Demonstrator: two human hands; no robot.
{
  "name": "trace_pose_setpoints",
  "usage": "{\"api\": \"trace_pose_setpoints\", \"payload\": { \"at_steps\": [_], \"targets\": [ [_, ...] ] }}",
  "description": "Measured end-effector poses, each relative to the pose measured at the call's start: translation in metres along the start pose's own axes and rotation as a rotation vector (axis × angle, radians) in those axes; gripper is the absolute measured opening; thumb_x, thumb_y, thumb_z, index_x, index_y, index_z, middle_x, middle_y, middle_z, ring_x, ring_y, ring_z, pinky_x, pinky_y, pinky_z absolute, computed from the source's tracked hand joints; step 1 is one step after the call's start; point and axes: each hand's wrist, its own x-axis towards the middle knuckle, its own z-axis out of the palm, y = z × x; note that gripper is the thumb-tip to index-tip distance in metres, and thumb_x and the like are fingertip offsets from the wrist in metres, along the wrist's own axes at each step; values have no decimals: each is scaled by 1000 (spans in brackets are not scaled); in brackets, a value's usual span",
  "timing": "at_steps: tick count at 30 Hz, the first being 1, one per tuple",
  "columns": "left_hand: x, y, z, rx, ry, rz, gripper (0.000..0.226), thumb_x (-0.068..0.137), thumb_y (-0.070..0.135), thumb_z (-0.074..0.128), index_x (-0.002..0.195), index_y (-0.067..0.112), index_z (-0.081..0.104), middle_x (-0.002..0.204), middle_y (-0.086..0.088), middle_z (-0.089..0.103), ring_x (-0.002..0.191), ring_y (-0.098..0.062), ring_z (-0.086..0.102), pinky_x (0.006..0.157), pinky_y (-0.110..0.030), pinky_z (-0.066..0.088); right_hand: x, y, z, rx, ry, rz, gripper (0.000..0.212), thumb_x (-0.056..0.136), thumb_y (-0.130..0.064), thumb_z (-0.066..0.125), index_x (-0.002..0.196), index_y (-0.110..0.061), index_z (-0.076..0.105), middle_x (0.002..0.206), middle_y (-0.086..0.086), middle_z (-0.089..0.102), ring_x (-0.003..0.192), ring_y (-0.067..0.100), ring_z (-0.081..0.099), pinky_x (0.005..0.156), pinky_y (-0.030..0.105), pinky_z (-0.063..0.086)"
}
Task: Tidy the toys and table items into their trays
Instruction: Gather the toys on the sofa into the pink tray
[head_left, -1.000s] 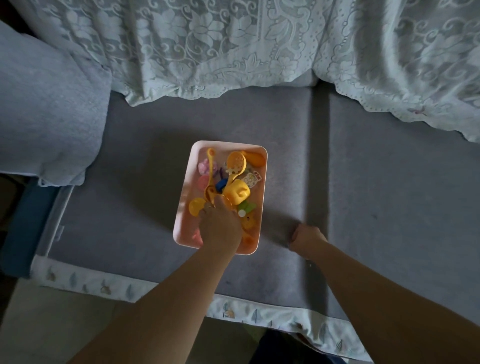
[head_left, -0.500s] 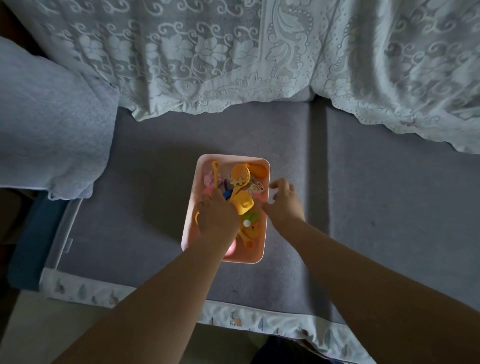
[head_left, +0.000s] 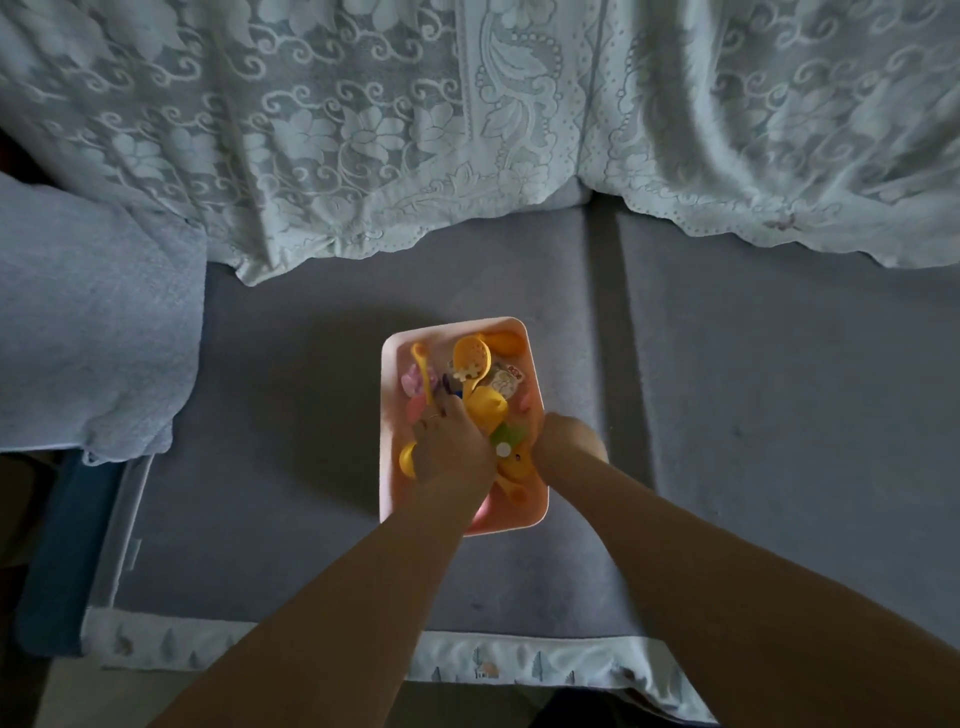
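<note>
Grey sofa cushions (head_left: 291, 415) fill the view, with a lace cover (head_left: 415, 130) draped over the backrest at 12 o'clock and a patterned hem (head_left: 519, 665) along the front edge at 6 o'clock. At centre sits the pink tray (head_left: 389, 415), long axis running 12 to 6 o'clock, loaded with toys: a yellow slotted spoon (head_left: 471, 357) and an orange piece (head_left: 506, 343) toward 12 o'clock, a yellow cup (head_left: 487, 410) mid-tray, and a green piece (head_left: 506, 434) just beside it toward 4 o'clock.

Compared with a second ago, the right hand (head_left: 569, 441) has left the bare cushion at 4 o'clock of the tray and now lies against the tray's 3 o'clock rim; its fingers are blurred and turned away, so their grasp cannot be told. The left hand (head_left: 452, 452) remains inside the tray over the toys, fingers (head_left: 441, 413) loosely spread and resting on them, nothing visibly pinched. The view has also drawn closer to the backrest.

No loose toy shows on the cushions. Judged from this, collection into this tray is near done, and both hands at the tray suggest settling its contents or preparing to lift it.
</note>
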Motion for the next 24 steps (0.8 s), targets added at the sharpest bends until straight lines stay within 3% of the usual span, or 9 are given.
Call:
{"api": "trace_pose_setpoints", "payload": {
  "at_steps": [5,8,13,16,21,24],
  "targets": [
    [0,41,5,2,-33,79,32,95,31,39,122,13,46,123,-8,55,112,-29,53,92,-41,50,9,31,-31,-71,65,16,22,99,-17,40,108,-14,60,87,2,54,79,20,54,67,29,44],
    [-2,75,13,-26,-38,124,27,98,33,38,117,17,46,121,-5,57,110,-28,55,93,-42,50,13,60,-53,-20,94,50,25,99,-20,38,109,-16,61,100,5,63,81,22,56,67,30,45],
    [-3,128,35,-18,-82,184,23,97,34,36,113,22,46,116,-4,60,105,-28,59,86,-43,54,21,108,-88,-67,122,109,19,99,-20,42,108,-15,58,90,2,56,79,22,56,67,30,46],
    [-7,155,41,-32,-119,209,23,96,33,35,111,21,47,115,-5,59,105,-28,57,88,-45,52,23,136,-103,-36,132,143,20,98,-18,43,111,-15,58,97,4,60,89,24,62,69,31,47],
    [-3,202,54,-62,-155,281,31,96,40,31,120,27,45,124,0,58,108,-25,56,94,-45,50,38,178,-133,34,193,194,25,96,-20,41,113,-16,59,108,6,65,98,27,64,70,31,45],
    [3,227,58,-61,-193,293,34,96,34,35,126,22,45,128,-2,54,114,-28,52,98,-44,46,51,197,-150,16,199,205,26,95,-19,42,114,-16,59,111,7,65,100,28,64,70,31,45]
  ]
}}
